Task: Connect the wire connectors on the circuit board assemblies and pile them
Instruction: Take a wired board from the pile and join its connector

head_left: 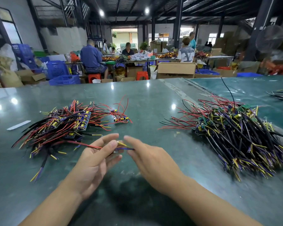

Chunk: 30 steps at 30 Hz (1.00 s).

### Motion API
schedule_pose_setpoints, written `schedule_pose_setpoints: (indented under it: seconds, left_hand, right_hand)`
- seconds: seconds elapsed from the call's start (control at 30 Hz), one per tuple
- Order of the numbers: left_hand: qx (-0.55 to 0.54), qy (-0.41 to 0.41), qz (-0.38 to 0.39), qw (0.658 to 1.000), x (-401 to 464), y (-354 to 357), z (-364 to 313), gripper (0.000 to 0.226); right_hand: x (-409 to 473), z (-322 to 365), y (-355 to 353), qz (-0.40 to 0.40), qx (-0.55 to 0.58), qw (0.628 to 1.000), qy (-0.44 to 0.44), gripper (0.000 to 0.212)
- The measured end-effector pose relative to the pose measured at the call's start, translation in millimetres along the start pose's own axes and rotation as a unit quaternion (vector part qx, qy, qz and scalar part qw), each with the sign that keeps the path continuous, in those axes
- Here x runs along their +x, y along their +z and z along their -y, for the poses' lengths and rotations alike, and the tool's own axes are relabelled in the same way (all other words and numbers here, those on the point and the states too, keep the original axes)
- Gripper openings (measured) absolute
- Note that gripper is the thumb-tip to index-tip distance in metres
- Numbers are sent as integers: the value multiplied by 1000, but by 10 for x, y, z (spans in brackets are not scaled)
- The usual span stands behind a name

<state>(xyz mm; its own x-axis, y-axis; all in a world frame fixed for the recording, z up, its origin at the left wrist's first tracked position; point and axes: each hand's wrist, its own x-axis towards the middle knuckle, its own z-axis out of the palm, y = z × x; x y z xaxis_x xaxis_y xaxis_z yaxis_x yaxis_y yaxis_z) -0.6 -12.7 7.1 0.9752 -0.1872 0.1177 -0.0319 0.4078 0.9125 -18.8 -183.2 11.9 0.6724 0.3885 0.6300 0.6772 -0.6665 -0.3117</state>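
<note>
a glossy dark green table [150, 101] fills the foreground, with a white strip [18, 125] lying flat near its left edge. beyond it, people sit at long work tables [137, 60] heaped with coloured goods: one in a blue shirt [91, 58] on a red stool [94, 77], another in a grey-and-white shirt [186, 53]. an open cardboard box [176, 70] stands behind the table's far edge. blue plastic crates [57, 69] stack at left. a fan [269, 39] stands at right. ceiling lamps [101, 13] glow overhead.

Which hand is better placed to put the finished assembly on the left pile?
Left, probably. The left hand already holds the assembly's wires, which trail toward the left pile. The right hand is farther away.
</note>
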Motion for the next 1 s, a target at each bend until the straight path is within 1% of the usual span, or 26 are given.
schedule_pose_setpoints:
  seconds: [0.03, 0.07, 0.1, 0.13, 0.2, 0.23, 0.3, 0.37, 0.4, 0.47, 0.5, 0.53, 0.57, 0.6, 0.63, 0.67, 0.7, 0.73, 0.77, 0.8, 0.83, 0.9, 0.93, 1.0]
  left_hand:
    - [16, -6, 3, 1000, 4, -4, -2, 50]
    - [24, -13, 3, 1000, 7, -13, -1, 71]
    - [25, -19, 2, 1000, 3, -18, -8, 81]
    - [24, -20, -1, 1000, 3, -32, -19, 76]
    - [15, -18, -4, 1000, 10, -64, -30, 52]
    - [9, -17, -1, 1000, 16, -79, -28, 45]
    - [-2, -22, 8, 1000, 22, -100, -9, 40]
    - [-2, -26, 15, 1000, 11, -99, -8, 38]
    - [1, -28, 15, 999, 8, -94, -13, 39]
    - [10, -31, 8, 999, 6, -93, -28, 40]
    - [12, -31, 0, 999, 7, -92, -48, 40]
    - [15, -28, -10, 999, 9, -91, -67, 39]
    - [18, -22, -21, 999, 11, -101, -78, 38]
    - [28, -12, -35, 999, 14, -113, -87, 35]
    - [50, 9, -56, 997, 24, -127, -81, 28]
    - [100, 44, -89, 990, 40, -150, -64, 19]
    - [175, 88, -131, 972, 66, -185, -40, 18]
    - [256, 129, -171, 943, 95, -232, -12, 25]
    - [320, 162, -202, 912, 118, -279, 11, 31]
    - [365, 181, -223, 886, 133, -320, 25, 34]
    - [394, 192, -235, 868, 151, -365, 44, 37]
    - [425, 192, -250, 849, 185, -438, 87, 40]
    - [432, 183, -252, 847, 218, -464, 107, 41]
    - [432, 161, -271, 845, 306, -467, 118, 36]
  right_hand:
    - [14, -22, -54, -26, 30, 999, 12, 37]
    - [27, -67, -121, -73, 49, 996, 20, 37]
    - [40, -129, -201, -135, 42, 990, 25, 34]
    - [52, -204, -288, -196, 17, 980, 32, 31]
    - [76, -368, -484, -285, -44, 956, 62, 27]
    - [82, -450, -593, -312, -72, 943, 92, 28]
    - [45, -656, -817, -344, -122, 913, 182, 32]
    - [-41, -883, -1007, -330, -167, 883, 289, 34]
    - [-88, -972, -1068, -301, -192, 868, 346, 34]
    - [-166, -1066, -1097, -206, -273, 829, 443, 37]
    - [-193, -1075, -1071, -156, -320, 807, 471, 43]
    - [-206, -1069, -1036, -127, -350, 796, 477, 48]
    - [-199, -1043, -992, -123, -360, 800, 463, 52]
    - [-176, -1022, -928, -137, -354, 820, 428, 51]
    - [-142, -989, -840, -154, -337, 848, 380, 47]
    - [-111, -953, -735, -169, -302, 881, 323, 40]
    - [-82, -896, -620, -174, -248, 917, 259, 31]
    - [-67, -819, -486, -165, -181, 950, 193, 25]
    - [-66, -735, -351, -137, -119, 974, 135, 23]
    - [-74, -658, -229, -98, -71, 989, 89, 24]
    - [-82, -596, -131, -59, -35, 996, 58, 25]
    - [-94, -556, -9, -9, 19, 999, 38, 23]
    - [-97, -575, 14, -6, 37, 999, 39, 23]
    - [-93, -642, 7, -29, 59, 996, 53, 24]
